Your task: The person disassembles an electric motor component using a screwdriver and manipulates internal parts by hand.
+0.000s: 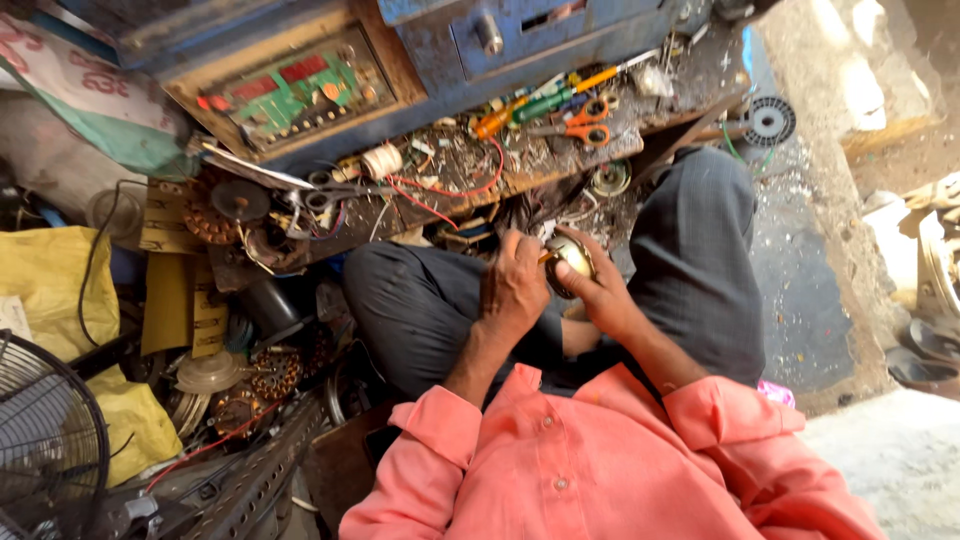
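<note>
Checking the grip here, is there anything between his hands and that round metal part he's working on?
Nothing visible. The right hand cups the round brass-coloured part directly, and the left hand touches it from the other side, over the lap. Whether the left hand holds a small tool is unclear.

Salmon-pink shirt point(600, 470), dark pinstriped trousers point(690, 260), orange-handled scissors point(585, 120), yellow sack point(50, 290).

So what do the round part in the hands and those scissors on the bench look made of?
Round part: apparently metal, brassy-gold and shiny, with a bright glint; both hands hold it. Scissors: orange handles look like plastic; blades grey, probably steel, dull. Bench: seemingly worn wood under debris.
</note>
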